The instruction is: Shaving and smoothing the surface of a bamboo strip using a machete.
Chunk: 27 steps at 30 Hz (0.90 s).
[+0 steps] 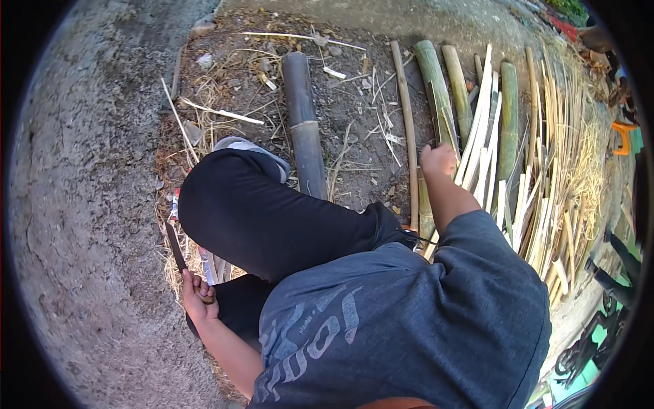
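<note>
Knife (175,247), presumably stiff, best held by the handle, is gripped in left hand (197,300), blade beyond closed fingers; right hand's (439,160) hold cannot be told.

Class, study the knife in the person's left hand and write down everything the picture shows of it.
The knife has a long, narrow, dark blade, apparently metal, and a brownish handle, perhaps wood, mostly hidden by the left hand closed around it. The blade points away from the body, tilted slightly left, beside the bent leg in black trousers. Its cutting edge is too small to make out, and whether the tip touches anything cannot be told.
</note>
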Available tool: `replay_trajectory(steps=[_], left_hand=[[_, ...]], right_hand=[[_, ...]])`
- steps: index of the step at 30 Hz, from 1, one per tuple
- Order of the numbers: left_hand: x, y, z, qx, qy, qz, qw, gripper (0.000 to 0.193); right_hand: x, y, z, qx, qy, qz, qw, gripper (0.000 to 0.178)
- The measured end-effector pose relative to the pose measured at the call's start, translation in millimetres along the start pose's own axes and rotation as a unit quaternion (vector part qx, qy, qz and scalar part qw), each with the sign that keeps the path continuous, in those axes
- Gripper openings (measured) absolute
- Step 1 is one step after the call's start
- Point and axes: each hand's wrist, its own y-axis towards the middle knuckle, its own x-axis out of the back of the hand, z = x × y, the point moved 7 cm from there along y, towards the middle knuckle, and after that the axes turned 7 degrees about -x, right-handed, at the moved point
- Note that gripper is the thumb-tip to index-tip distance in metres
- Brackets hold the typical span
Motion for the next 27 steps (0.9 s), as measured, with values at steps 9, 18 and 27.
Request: replay_trajectory(steps=[9, 18, 27], left_hand=[[-22, 10, -30, -0.046, 0.025, 0.034, 0.998, 0.034], [-17, 9, -54, -0.1, 0.057, 0.011, 0.993, 0.029], [4, 31, -91, -0.187, 0.056, 0.006, 0.981, 0.03]], right_hand=[[-23, 37, -49, 0.046, -0.133, -0.024, 0.99, 0.036], [42, 24, 32, 0.174, 0.161, -0.056, 0.97, 0.024], [124, -3, 80, 0.286, 0.354, -0.078, 0.887, 0.032]])
